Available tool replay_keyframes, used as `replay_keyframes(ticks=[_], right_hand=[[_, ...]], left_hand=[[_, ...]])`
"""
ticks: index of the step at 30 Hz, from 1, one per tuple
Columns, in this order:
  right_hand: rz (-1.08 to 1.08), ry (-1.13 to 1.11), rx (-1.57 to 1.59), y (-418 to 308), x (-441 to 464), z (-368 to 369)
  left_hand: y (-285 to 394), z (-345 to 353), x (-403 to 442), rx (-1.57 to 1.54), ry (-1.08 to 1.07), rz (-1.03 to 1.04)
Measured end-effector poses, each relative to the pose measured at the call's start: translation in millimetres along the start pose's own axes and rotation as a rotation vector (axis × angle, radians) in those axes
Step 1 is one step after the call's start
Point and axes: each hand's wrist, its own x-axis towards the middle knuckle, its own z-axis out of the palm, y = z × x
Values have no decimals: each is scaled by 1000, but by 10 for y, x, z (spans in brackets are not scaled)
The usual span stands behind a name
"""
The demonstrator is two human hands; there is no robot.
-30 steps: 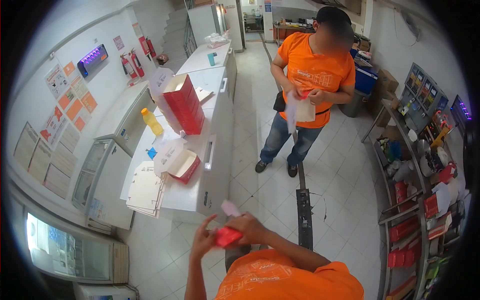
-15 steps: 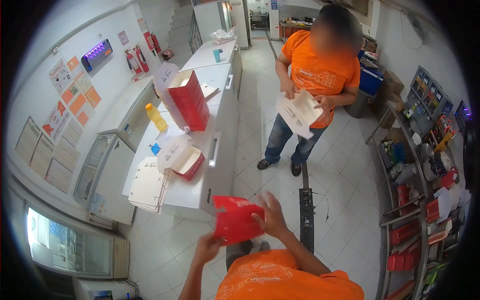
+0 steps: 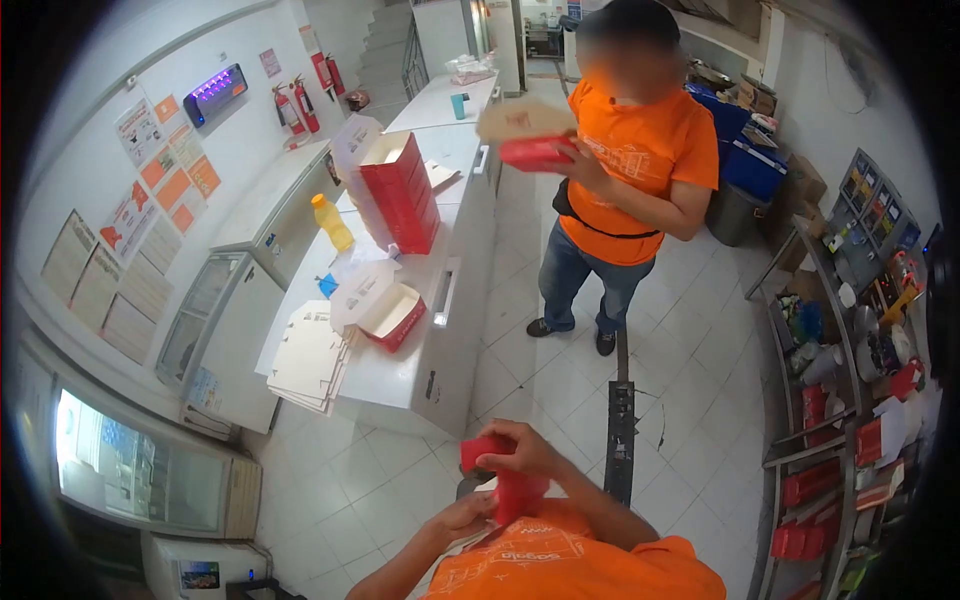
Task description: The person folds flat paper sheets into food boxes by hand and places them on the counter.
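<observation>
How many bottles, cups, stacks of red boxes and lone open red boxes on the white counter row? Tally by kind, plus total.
Bottle: 1
Cup: 1
Red box stack: 1
Lone open red box: 1
Total: 4

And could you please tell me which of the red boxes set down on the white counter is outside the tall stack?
The single open box beside the flat cardboard blanks; the others are piled together in the stack.
</observation>
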Motion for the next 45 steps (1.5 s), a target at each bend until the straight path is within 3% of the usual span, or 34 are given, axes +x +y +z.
replay_keyframes(ticks=[4,5,8,11,14,17,20,23,29,32,33,35,38,41,45], right_hand=[[125,-407,-386,44,98,-339],[166,-480,-296,22,74,-350],[194,-755,-395,-2,26,-275],[178,-293,-697,-58,-93,-170],[13,74,-549,240,-165,-84],[-13,122,-367,233,-247,22],[-134,471,-425,249,-264,260],[-52,178,-324,136,-292,62],[-8,129,-339,185,-318,51],[-265,159,-351,275,-267,183],[-326,260,-429,225,-241,227],[-455,457,-579,82,-174,324],[-302,719,-475,190,-258,430],[-621,357,-572,261,-265,557],[-755,372,-768,265,-39,496]], left_hand=[[105,231,34,22,116,15],[85,184,45,37,164,-6],[80,18,10,18,-108,-51],[319,489,-91,68,199,-40],[405,278,-109,175,195,-6],[415,401,-108,222,335,76],[498,507,-106,274,348,106],[543,344,-105,363,236,81],[535,450,-111,383,274,132],[516,517,-70,476,350,281],[502,568,-54,549,396,362],[578,144,-179,728,295,160],[925,372,-173,268,559,456],[1087,723,-58,84,668,719],[1030,531,99,51,666,883]])
